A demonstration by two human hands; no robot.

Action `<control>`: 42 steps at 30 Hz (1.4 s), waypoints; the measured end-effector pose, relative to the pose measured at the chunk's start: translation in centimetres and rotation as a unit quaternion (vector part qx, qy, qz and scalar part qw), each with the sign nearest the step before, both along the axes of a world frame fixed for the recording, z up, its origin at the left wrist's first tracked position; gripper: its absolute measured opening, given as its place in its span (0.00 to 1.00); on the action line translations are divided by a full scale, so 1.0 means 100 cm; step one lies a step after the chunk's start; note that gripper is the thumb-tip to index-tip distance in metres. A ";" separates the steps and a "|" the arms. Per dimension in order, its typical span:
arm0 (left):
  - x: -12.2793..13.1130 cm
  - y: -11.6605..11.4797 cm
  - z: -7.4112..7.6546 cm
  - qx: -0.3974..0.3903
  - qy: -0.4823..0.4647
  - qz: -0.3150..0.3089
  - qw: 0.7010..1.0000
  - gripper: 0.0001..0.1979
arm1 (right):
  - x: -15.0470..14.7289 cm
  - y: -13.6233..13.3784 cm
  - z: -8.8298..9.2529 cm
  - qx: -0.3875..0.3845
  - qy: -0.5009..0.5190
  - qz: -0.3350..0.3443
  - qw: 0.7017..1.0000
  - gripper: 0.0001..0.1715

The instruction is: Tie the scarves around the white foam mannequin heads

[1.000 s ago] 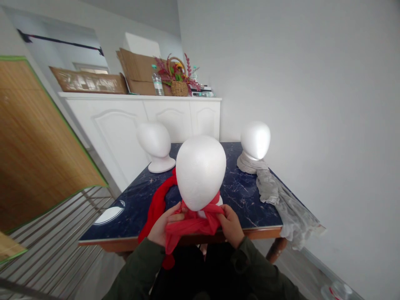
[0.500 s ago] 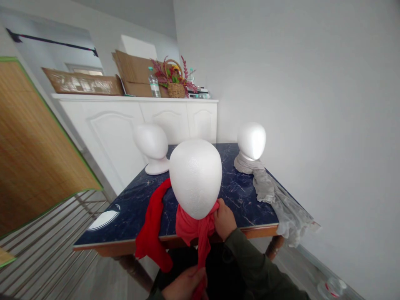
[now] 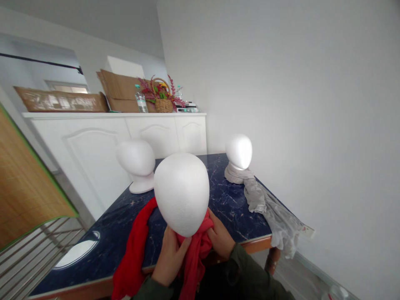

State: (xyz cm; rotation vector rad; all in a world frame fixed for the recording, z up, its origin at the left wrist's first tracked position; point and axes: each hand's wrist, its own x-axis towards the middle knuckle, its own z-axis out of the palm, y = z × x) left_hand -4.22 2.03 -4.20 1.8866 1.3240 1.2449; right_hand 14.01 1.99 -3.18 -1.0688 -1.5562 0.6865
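A white foam mannequin head (image 3: 181,191) stands at the table's near edge, with a coral-red scarf (image 3: 194,256) wrapped around its neck and hanging down in front. My left hand (image 3: 170,256) grips the scarf below the chin from the left, thumb on the cloth. On the right side of the neck, my right hand (image 3: 220,235) holds a bunched fold of the same scarf. Some fingertips of both hands are hidden by cloth and head. Bright red cloth (image 3: 134,246) trails left of the head over the table edge; whether it joins the scarf I cannot tell.
On the blue marbled table (image 3: 231,208) stand a bare foam head (image 3: 137,160) at back left and another foam head (image 3: 239,151) with a grey scarf (image 3: 259,196) at back right. A metal rack (image 3: 40,246) is at left. Behind is a white cabinet (image 3: 93,146) bearing boxes.
My left hand has risen from the scarf's hanging end to the neck below the chin. My right hand stays at the neck's right side. The view has shifted.
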 end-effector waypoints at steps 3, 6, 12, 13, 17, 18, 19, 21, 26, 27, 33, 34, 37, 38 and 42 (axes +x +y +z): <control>0.052 0.017 0.003 0.003 -0.047 -0.054 0.997 0.33 | 0.030 0.011 -0.002 0.026 0.032 -0.057 0.998 0.28; 0.108 0.036 0.011 0.018 -0.065 -0.123 0.990 0.35 | 0.087 0.029 -0.006 0.023 0.032 -0.129 0.991 0.29; 0.209 0.090 0.003 0.072 -0.029 -0.178 0.981 0.47 | 0.198 0.062 -0.009 0.032 -0.035 -0.195 0.980 0.28; 0.221 0.098 -0.001 0.077 -0.015 -0.181 0.980 0.48 | 0.210 0.065 -0.009 0.032 -0.045 -0.194 0.979 0.28; 0.252 0.116 -0.012 0.092 0.023 -0.171 0.981 0.49 | 0.240 0.073 -0.011 0.036 -0.085 -0.188 0.978 0.26; 0.256 0.119 -0.013 0.094 0.025 -0.167 0.981 0.48 | 0.244 0.076 -0.011 0.038 -0.093 -0.187 0.977 0.26; 0.259 0.121 -0.013 0.096 0.028 -0.162 0.982 0.48 | 0.247 0.079 -0.011 0.039 -0.098 -0.187 0.977 0.26; 0.262 0.126 -0.013 0.098 0.034 -0.151 0.983 0.49 | 0.251 0.086 -0.012 0.041 -0.105 -0.187 0.976 0.25; 0.262 0.135 -0.009 0.092 0.049 -0.132 0.986 0.49 | 0.255 0.102 -0.014 0.030 -0.104 -0.188 0.976 0.26; 0.261 0.135 -0.008 0.091 0.052 -0.130 0.986 0.49 | 0.256 0.104 -0.015 0.026 -0.101 -0.189 0.976 0.26; 0.255 0.122 -0.002 0.066 0.079 -0.107 0.989 0.44 | 0.268 0.104 -0.024 -0.006 -0.072 -0.184 0.980 0.30; 0.252 0.116 0.000 0.059 0.084 -0.097 0.990 0.44 | 0.271 0.102 -0.026 -0.011 -0.062 -0.187 0.980 0.34; 0.225 0.091 0.008 0.044 0.090 -0.069 0.993 0.42 | 0.279 0.086 -0.031 -0.021 -0.021 -0.213 0.977 0.43; 0.207 0.080 0.011 0.053 0.094 -0.062 0.992 0.40 | 0.279 0.076 -0.033 -0.013 -0.004 -0.230 0.973 0.44; 0.097 0.032 0.013 0.165 0.175 0.018 0.970 0.24 | 0.249 0.012 -0.036 0.082 -0.057 -0.290 0.952 0.38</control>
